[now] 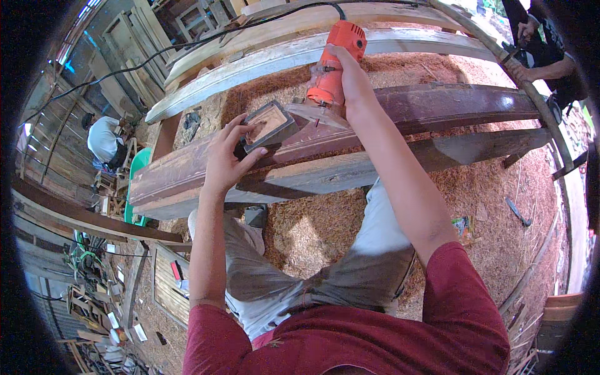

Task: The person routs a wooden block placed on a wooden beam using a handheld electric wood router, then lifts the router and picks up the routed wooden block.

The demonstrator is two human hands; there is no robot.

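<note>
Steadying an open box (275, 136) over the table (431, 112), the left hand (225, 155) is partly spread, thumb on the near side and fingers at the left end and rim. The box sits left of the table's middle, nearer its left end than its right. The right hand (350, 74) is wrapped round an orange router (325, 87), whose clear base (317, 115) is right by the box's right end; whether they touch, I cannot tell. A black cord (187, 45) runs from the router's top. Beyond the table's far edge lies a pale beam (400, 42); a green chair (139, 164) stands by its left end.
</note>
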